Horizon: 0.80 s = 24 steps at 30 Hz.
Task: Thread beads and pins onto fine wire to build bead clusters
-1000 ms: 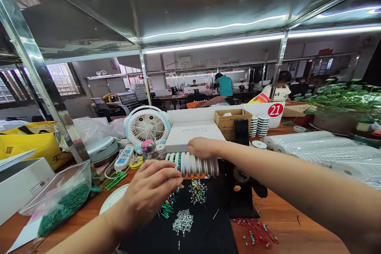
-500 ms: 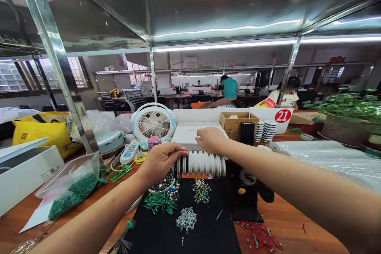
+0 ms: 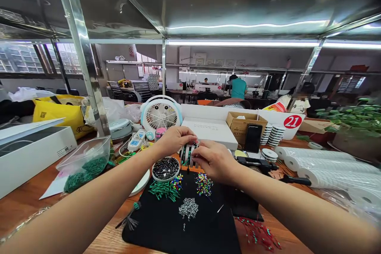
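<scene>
Both my hands meet over a row of white spools (image 3: 188, 154) standing on edge behind a black mat (image 3: 181, 222). My left hand (image 3: 174, 139) curls its fingers over the spools' left end. My right hand (image 3: 212, 160) grips their right side, fingers closed. Green line shows on the spools between my hands. On the mat lie green pieces (image 3: 162, 190), coloured beads (image 3: 204, 184) and small silver parts (image 3: 187, 208). A round dish of dark pieces (image 3: 166, 168) sits just left of the spools.
A small white fan (image 3: 161, 113), a white flat box (image 3: 211, 127), a cardboard box (image 3: 245, 124) and a phone (image 3: 253, 138) stand behind. A bag of green pieces (image 3: 85, 162) lies left; white rolls (image 3: 321, 164) right. Other people work far back.
My right hand has come off the top of the spool row down to its right side. My left hand moved up onto the spools. The view shifted left and closer.
</scene>
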{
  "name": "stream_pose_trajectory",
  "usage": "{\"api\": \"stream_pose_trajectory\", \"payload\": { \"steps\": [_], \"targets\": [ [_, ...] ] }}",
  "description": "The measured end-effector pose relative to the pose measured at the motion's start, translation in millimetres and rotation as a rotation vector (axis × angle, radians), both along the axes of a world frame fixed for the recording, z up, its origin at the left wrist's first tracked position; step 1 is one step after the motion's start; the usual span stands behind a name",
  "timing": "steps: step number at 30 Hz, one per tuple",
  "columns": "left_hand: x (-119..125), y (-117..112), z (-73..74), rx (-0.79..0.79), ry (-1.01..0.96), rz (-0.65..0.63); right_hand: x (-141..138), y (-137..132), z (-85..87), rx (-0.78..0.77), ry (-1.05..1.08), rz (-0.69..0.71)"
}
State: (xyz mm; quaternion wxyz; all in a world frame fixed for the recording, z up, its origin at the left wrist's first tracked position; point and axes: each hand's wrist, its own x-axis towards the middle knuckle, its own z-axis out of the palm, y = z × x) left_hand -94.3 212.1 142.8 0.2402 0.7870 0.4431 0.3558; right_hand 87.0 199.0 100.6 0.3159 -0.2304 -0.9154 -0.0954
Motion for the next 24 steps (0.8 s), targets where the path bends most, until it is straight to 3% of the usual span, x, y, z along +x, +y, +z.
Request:
{"api": "stream_pose_trajectory", "payload": {
  "steps": [4, 13, 24],
  "targets": [
    [-5.9, 0.8, -2.0, -0.031, 0.009, -0.042, 0.7, -2.9, 3.0, 0.061, -0.091, 0.027],
    [-10.0, 2.6, -6.9, -0.1, -0.004, -0.09, -10.2, -7.0, -2.7, 0.314, -0.288, -0.087],
    [-11.7, 5.5, -12.4, -0.067, 0.014, -0.09, -12.1, -2.7, -7.7, 0.288, -0.282, -0.052]
  ]
}}
